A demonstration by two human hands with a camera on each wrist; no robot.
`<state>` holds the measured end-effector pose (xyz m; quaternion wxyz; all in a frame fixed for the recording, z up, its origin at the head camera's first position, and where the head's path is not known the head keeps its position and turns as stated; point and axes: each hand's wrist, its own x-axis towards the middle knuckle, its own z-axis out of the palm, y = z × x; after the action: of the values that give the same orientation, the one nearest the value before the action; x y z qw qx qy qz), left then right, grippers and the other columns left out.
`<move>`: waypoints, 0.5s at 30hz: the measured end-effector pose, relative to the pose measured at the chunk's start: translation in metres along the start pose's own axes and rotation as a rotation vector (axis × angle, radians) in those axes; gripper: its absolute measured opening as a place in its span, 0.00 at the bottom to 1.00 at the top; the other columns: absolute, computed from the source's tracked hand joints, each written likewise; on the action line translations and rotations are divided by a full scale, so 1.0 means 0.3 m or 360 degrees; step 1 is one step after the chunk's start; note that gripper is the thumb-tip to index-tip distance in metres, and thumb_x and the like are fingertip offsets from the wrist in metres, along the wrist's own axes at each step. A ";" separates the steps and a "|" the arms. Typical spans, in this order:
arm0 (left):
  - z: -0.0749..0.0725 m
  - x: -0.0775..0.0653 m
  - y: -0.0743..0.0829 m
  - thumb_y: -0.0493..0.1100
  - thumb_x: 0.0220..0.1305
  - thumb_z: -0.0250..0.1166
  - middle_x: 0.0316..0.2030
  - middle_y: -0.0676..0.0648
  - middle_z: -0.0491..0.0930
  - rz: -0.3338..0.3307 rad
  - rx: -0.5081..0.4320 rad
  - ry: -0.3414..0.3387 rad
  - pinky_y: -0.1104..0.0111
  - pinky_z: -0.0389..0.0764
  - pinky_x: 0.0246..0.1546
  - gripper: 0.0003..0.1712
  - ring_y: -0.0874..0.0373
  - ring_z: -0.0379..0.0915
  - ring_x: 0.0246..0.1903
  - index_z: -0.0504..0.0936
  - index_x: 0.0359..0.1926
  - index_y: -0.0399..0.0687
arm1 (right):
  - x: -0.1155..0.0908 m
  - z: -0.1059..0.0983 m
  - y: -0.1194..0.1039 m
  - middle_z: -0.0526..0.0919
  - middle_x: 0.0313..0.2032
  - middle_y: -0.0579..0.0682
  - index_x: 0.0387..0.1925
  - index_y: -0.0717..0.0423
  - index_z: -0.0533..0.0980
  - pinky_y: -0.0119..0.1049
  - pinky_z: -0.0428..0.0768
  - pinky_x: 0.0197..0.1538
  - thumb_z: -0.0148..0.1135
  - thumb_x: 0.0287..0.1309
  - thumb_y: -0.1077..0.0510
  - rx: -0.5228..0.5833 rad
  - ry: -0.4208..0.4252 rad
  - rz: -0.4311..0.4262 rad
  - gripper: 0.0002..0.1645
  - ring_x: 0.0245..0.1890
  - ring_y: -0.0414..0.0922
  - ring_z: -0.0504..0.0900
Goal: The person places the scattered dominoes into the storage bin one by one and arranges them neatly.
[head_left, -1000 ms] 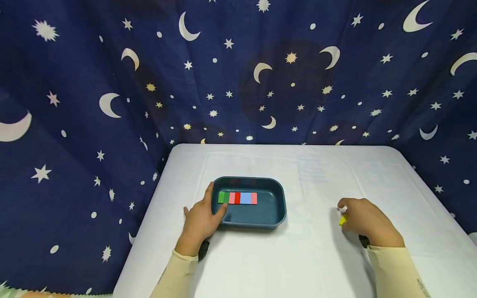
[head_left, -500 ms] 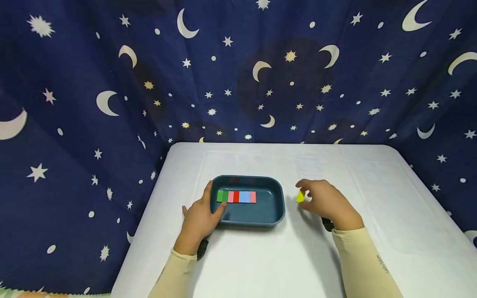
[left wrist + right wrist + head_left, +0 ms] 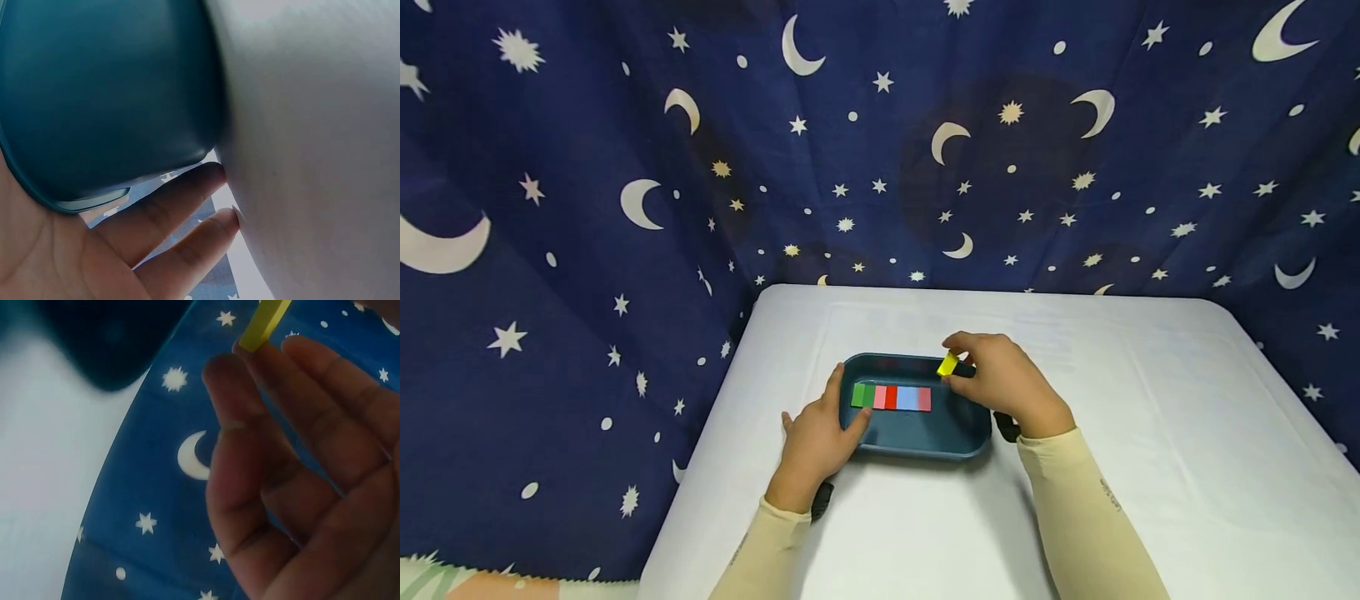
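Note:
A dark teal tray (image 3: 917, 454) stands on the table, holding a row of small flat coloured blocks (image 3: 891, 397) in green, pink, red and blue. My left hand (image 3: 820, 442) rests at its left end, thumb over the rim and the other fingers extended along the outside. In the left wrist view, two fingertips (image 3: 225, 219) reach the tabletop beside the tray wall (image 3: 112, 94). A small yellow block (image 3: 948, 364) is pinched in the fingertips of my right hand (image 3: 1011, 383), above the tray's far right part. In the right wrist view the yellow block (image 3: 265, 325) shows at the top edge.
A white cloth covers the table (image 3: 1150, 467), which extends around the tray and off to the right. Behind and to the left hangs a dark blue curtain (image 3: 880, 150) printed with moons and stars. A patterned cloth edge (image 3: 497, 582) shows at the lower left.
My right hand has carried the yellow block leftward from the table's right side to above the tray. The left hand stays on the tray; the head view has shifted slightly.

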<state>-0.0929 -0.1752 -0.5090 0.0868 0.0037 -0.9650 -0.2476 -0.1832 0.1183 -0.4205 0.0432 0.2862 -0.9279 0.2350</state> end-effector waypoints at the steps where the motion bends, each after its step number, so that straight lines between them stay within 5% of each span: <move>1: 0.000 0.000 0.000 0.71 0.72 0.59 0.65 0.39 0.80 -0.0002 0.0003 0.0002 0.16 0.54 0.58 0.51 0.43 0.83 0.57 0.52 0.85 0.57 | 0.011 0.010 -0.005 0.89 0.44 0.46 0.57 0.51 0.84 0.48 0.85 0.45 0.80 0.55 0.52 0.0012 0.0009 -0.0018 0.27 0.42 0.50 0.88; 15: 0.006 0.011 0.007 0.69 0.71 0.61 0.63 0.40 0.82 -0.0025 0.0039 0.0010 0.17 0.56 0.57 0.51 0.44 0.83 0.57 0.53 0.85 0.57 | 0.092 0.151 -0.069 0.87 0.32 0.41 0.56 0.43 0.86 0.36 0.78 0.26 0.83 0.54 0.47 0.0145 0.0183 -0.0128 0.28 0.22 0.36 0.77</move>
<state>-0.0963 -0.1726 -0.5090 0.0879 0.0131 -0.9676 -0.2365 -0.1924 0.0683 -0.4461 0.0927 0.3109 -0.9000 0.2912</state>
